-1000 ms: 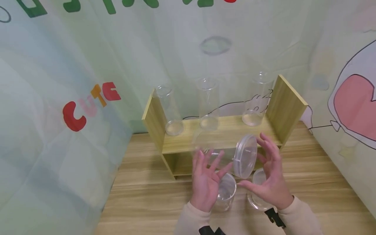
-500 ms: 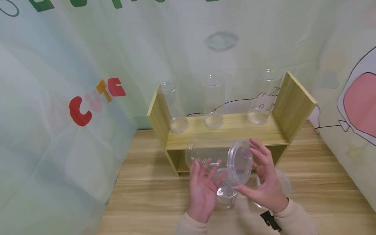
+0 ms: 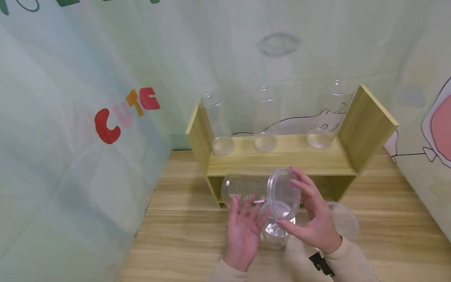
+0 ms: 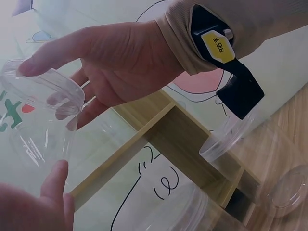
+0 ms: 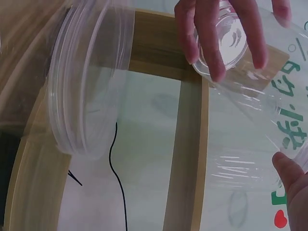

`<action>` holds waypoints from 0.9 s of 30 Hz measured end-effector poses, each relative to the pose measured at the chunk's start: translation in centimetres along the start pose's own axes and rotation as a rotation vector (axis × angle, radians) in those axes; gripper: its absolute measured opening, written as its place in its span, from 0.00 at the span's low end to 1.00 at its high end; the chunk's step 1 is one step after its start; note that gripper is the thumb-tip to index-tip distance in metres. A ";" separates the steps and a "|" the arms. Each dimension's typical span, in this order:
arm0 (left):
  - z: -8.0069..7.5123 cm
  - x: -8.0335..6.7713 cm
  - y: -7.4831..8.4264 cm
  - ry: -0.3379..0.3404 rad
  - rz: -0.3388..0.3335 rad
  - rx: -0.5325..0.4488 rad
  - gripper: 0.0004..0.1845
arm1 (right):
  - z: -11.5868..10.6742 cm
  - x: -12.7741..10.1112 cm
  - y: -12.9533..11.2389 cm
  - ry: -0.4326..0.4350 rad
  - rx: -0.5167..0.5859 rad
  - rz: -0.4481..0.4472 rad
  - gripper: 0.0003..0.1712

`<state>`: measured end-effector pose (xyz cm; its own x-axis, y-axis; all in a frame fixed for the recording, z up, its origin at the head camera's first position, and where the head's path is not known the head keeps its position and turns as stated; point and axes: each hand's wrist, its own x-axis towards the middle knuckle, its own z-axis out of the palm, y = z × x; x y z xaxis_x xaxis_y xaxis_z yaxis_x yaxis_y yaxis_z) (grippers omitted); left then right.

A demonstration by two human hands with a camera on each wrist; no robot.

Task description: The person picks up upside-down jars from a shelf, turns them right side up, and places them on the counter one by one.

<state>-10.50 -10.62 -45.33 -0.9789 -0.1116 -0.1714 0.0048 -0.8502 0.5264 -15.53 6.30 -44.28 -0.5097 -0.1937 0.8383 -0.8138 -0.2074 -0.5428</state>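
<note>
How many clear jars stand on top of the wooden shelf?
3: left jar, middle jar and right jar on the wooden shelf. None seems hidden.
</note>
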 end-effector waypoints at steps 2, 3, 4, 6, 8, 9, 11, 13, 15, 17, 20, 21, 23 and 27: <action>-0.3 0.0 0.1 -0.015 -0.006 -0.010 0.18 | 0.2 0.1 0.1 0.000 0.009 0.002 0.44; -0.5 0.0 0.2 -0.024 -0.009 -0.012 0.18 | 0.3 0.1 0.1 0.000 0.014 0.003 0.43; -0.7 0.0 0.3 -0.031 -0.011 -0.011 0.18 | 0.4 0.1 0.2 -0.001 0.021 0.006 0.42; -0.9 0.0 0.4 -0.045 -0.015 0.000 0.19 | 0.6 0.2 0.2 -0.001 0.036 0.011 0.39; -1.2 0.0 0.6 -0.051 -0.020 0.018 0.18 | 0.8 0.2 0.4 -0.002 0.048 0.015 0.37; -1.3 0.0 0.7 -0.055 -0.018 0.029 0.18 | 0.8 0.3 0.4 -0.001 0.055 0.017 0.36; -1.5 0.0 1.0 -0.065 -0.013 0.047 0.17 | 1.0 0.4 0.5 0.001 0.070 0.018 0.35; -1.7 0.1 1.3 -0.082 0.001 0.074 0.15 | 1.1 0.6 0.5 0.007 0.079 0.025 0.33; -1.8 0.2 1.6 -0.093 0.028 0.117 0.16 | 1.2 0.7 0.4 0.015 0.087 0.035 0.31; -2.0 0.2 2.1 -0.089 0.061 0.164 0.19 | 1.2 0.8 0.4 0.019 0.091 0.048 0.30; -2.5 0.4 3.1 -0.056 0.153 0.243 0.25 | 1.3 0.9 0.3 0.018 0.089 0.060 0.29; -2.6 0.5 3.5 -0.042 0.197 0.268 0.26 | 1.3 0.9 0.2 0.016 0.086 0.063 0.29; -3.0 1.0 4.4 -0.020 0.299 0.314 0.28 | 1.3 0.9 0.2 0.009 0.077 0.070 0.31; -3.4 2.1 6.5 -0.023 0.473 0.429 0.33 | 1.5 0.8 0.1 -0.013 0.059 0.098 0.35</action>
<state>-11.85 -18.13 -45.11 -0.8950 -0.4095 0.1770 0.3601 -0.4291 0.8284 -15.58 4.66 -43.72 -0.5823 -0.2283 0.7803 -0.7422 -0.2426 -0.6248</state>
